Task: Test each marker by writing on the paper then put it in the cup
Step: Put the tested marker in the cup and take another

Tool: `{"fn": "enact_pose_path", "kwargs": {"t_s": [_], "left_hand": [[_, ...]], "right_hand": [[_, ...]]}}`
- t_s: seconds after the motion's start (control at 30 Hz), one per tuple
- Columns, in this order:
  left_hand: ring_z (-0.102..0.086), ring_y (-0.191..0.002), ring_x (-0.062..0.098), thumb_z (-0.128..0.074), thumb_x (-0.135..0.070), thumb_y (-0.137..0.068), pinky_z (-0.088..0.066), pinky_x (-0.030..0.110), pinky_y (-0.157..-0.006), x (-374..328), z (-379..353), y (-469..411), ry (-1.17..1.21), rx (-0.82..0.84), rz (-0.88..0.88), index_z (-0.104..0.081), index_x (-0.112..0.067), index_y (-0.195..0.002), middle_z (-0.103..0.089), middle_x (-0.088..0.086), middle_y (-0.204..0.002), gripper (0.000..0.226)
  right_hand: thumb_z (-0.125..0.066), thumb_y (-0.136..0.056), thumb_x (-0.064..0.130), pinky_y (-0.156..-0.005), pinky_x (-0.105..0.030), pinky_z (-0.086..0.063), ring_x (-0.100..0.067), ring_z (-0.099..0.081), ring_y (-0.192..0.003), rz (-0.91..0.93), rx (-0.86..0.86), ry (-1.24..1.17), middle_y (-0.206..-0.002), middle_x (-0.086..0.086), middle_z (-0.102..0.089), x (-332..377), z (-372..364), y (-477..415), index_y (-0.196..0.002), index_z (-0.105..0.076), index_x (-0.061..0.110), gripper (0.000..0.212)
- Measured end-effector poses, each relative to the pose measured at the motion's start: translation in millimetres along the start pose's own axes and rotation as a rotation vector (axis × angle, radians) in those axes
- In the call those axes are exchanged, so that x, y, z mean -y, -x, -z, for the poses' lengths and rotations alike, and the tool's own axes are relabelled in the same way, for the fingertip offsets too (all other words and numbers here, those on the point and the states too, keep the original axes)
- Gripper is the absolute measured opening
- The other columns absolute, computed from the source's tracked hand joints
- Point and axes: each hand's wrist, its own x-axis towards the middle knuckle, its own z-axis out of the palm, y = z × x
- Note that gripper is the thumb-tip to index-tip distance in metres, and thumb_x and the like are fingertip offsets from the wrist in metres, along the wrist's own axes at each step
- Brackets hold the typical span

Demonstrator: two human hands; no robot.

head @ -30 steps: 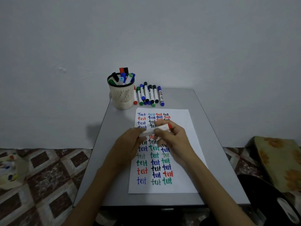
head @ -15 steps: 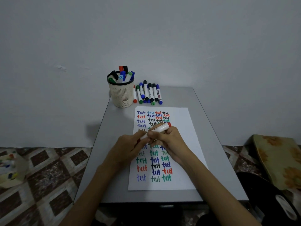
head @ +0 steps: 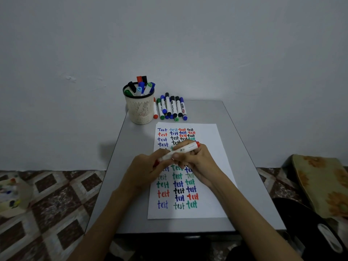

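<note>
While both forearms come in from the bottom edge and meet over the middle of the paper (head: 211,147), the right hand (head: 197,162) grips the white barrel of a marker (head: 185,148), fingers curled round it. Left hand (head: 148,170) is curled round the marker's lower-left end, back of the hand up. Marker is held tilted: red end (head: 197,143) points up and right, away from the camera, and the other end is buried in the left hand.

Hard to read:
- A sliver of red (head: 156,163) shows at the left fingers. Can't tell if that's a cap seated or pulled off.
- Tip is hidden, and I can't tell if the marker touches the sheet.
- Hands cover the middle rows of writing.
- Both arms are cut off at the frame bottom.
- Blurred clutter (head: 9,194) on the floor far left, can't identify it.

Paper: white, portrait, flat on the grey table (head: 244,166). Rows of "test" in blue, red, black and green fill its left part; the right strip is blank.

Cup (head: 140,110): beige mesh, dark rim, upright at the table's far left corner. It is packed with stored markers (head: 141,86), coloured ends up.

Loose markers (head: 170,108) lie side by side, touching, just right of the cup and just past the paper's far edge.
</note>
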Motion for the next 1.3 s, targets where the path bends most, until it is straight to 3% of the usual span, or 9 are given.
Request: {"fn": "enact_pose_path", "kwargs": {"t_s": [0.1, 0.2, 0.33, 0.4, 0.57, 0.67, 0.83, 1.03, 1.3], "left_hand": [[-0.064, -0.054, 0.008, -0.032, -0.062, -0.089, -0.054, 0.021, -0.050, -2, -1, -1, -0.024, 0.022, 0.046, -0.055, -0.018, -0.110, -0.065, -0.003, -0.069, 0.054], [-0.059, -0.053, 0.007, -0.039, -0.055, -0.088, -0.051, 0.025, -0.049, 0, -1, 0, -0.055, -0.038, 0.119, -0.046, -0.027, -0.118, -0.058, -0.005, -0.063, 0.041], [-0.052, -0.072, 0.005, -0.038, -0.035, -0.088, -0.048, 0.026, -0.064, 6, -5, -2, -0.140, -0.048, 0.136, -0.049, -0.024, -0.115, -0.055, -0.008, -0.081, 0.032], [-0.051, -0.081, 0.006, -0.035, -0.031, -0.090, -0.046, 0.025, -0.070, 9, -8, -3, -0.126, -0.013, 0.172, -0.049, -0.022, -0.119, -0.053, -0.007, -0.090, 0.033], [-0.052, -0.087, 0.006, -0.051, -0.013, -0.090, -0.045, 0.020, -0.076, 9, -9, -3, -0.072, 0.016, 0.197, -0.045, -0.019, -0.127, -0.053, -0.008, -0.101, 0.038], [-0.050, -0.085, 0.005, -0.057, -0.010, -0.085, -0.043, 0.019, -0.076, 9, -9, -3, -0.051, 0.018, 0.204, -0.048, -0.017, -0.125, -0.053, -0.008, -0.101, 0.041], [-0.050, -0.084, 0.001, -0.056, -0.014, -0.082, -0.039, 0.012, -0.072, 12, -9, -3, -0.044, 0.018, 0.195, -0.050, -0.018, -0.120, -0.054, -0.008, -0.099, 0.039], [-0.051, -0.083, 0.002, -0.051, -0.019, -0.078, -0.037, 0.010, -0.072, 12, -9, -4, -0.037, 0.018, 0.203, -0.053, -0.015, -0.118, -0.055, -0.006, -0.097, 0.041], [-0.052, -0.083, 0.005, -0.052, -0.018, -0.078, -0.039, 0.011, -0.072, 15, -10, -3, -0.040, 0.018, 0.210, -0.054, -0.015, -0.116, -0.055, -0.006, -0.096, 0.038]], "right_hand": [[-0.064, -0.081, -0.010, -0.051, -0.022, -0.052, -0.017, -0.064, -0.061, -0.016, -0.029, 0.002, -0.077, -0.013, -0.068, 1, 2, -2, -0.087, -0.064, -0.002, 0.010], [-0.056, -0.087, -0.007, -0.050, -0.021, -0.051, -0.018, -0.062, -0.059, 0.037, -0.134, -0.248, -0.080, -0.016, -0.065, 7, 10, -6, -0.082, -0.056, 0.002, 0.010], [-0.051, -0.093, 0.000, -0.063, -0.027, -0.058, -0.031, -0.070, -0.086, 0.170, -0.390, -0.482, -0.100, -0.023, -0.068, 13, 30, -8, -0.092, -0.053, 0.005, 0.006], [-0.056, -0.089, -0.001, -0.066, -0.031, -0.058, -0.033, -0.069, -0.092, 0.185, -0.408, -0.374, -0.104, -0.020, -0.069, 11, 34, -9, -0.093, -0.058, 0.006, 0.008], [-0.072, -0.079, -0.002, -0.049, -0.032, -0.046, -0.023, -0.057, -0.048, 0.145, -0.394, 0.016, -0.064, -0.017, -0.060, 1, 32, -12, -0.074, -0.052, 0.004, 0.022], [-0.074, -0.078, -0.002, -0.041, -0.025, -0.045, -0.020, -0.050, -0.038, 0.137, -0.399, 0.060, -0.058, -0.016, -0.052, -1, 31, -12, -0.068, -0.047, 0.005, 0.030], [-0.073, -0.077, -0.006, -0.052, -0.024, -0.049, -0.010, -0.051, -0.045, 0.189, -0.519, 0.274, -0.054, -0.006, -0.048, 0, 30, -14, -0.069, -0.048, 0.004, 0.028], [-0.064, -0.078, -0.015, -0.048, -0.016, -0.046, -0.001, -0.052, -0.043, 0.119, -0.452, 0.371, -0.052, -0.003, -0.047, -2, 27, -12, -0.070, -0.047, 0.003, 0.025], [-0.066, -0.077, -0.010, -0.052, -0.023, -0.047, -0.005, -0.058, -0.051, 0.091, -0.405, 0.470, -0.052, 0.003, -0.053, -8, 31, -16, -0.064, -0.042, 0.008, 0.033]]}}
